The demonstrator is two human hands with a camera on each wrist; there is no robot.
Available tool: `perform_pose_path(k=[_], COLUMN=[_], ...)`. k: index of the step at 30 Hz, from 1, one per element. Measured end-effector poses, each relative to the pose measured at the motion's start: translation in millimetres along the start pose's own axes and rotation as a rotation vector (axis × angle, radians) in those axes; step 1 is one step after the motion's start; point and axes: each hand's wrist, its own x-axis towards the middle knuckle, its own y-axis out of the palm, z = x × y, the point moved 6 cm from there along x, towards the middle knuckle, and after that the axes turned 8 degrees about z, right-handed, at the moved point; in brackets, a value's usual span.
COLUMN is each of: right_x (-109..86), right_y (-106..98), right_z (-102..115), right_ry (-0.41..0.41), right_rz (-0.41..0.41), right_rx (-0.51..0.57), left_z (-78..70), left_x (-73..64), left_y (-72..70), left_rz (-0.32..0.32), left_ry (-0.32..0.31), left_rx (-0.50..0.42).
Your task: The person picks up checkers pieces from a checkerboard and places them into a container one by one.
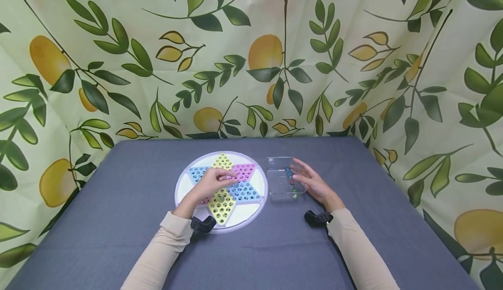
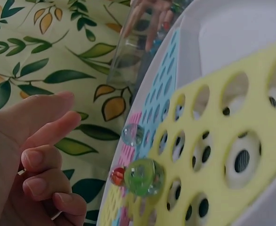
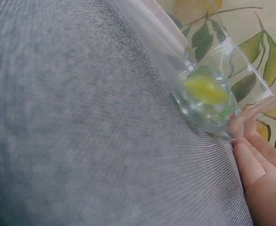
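A round white Chinese checkers board (image 1: pixel 251 213) with a yellow, blue and pink star lies on the table. My left hand (image 1: pixel 214 183) hovers over its middle; thumb and index finger stretch forward, the other fingers bend loosely, and no held thing shows. In the left wrist view, a green marble (image 2: pixel 145 177), a clear marble (image 2: pixel 132 134) and a red marble (image 2: pixel 117 176) sit on the board. My right hand (image 1: pixel 314 183) rests against the right side of a clear plastic box (image 1: pixel 277 189), fingers mostly straight. Several marbles (image 1: pixel 290 174) lie inside it.
Grey cloth covers the table (image 1: pixel 129 220). A curtain (image 1: pixel 235 84) printed with leaves and fruit hangs behind and along the sides. The box stands just right of the board. In the right wrist view, a marble with a yellow swirl (image 3: pixel 206 89) shows through its wall.
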Motion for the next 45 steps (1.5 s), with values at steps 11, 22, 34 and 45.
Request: perform_pose_path(k=[11, 22, 34, 45], right_x=[-0.8, -3.5, -1.4, -0.9], right_y=[-1, 2, 2, 1], right_z=[-1, -1, 0, 1], right_ry=[0.009, 0.026, 0.010, 0.010], right_rz=[-0.005, -0.007, -0.004, -0.014], right_rx=[-0.003, -0.008, -0.007, -0.006], left_z=[8.2, 21.9, 31.3, 30.4], left_x=[-6.8, -14.4, -18.1, -21.9], left_y=[-4.6, -6.8, -11.8, -7.4], left_rz=[0.055, 0.094, 0.159, 0.278], left_ry=[-0.005, -0.047, -0.089, -0.083], left_rx=[0.035, 0.042, 0.082, 0.042])
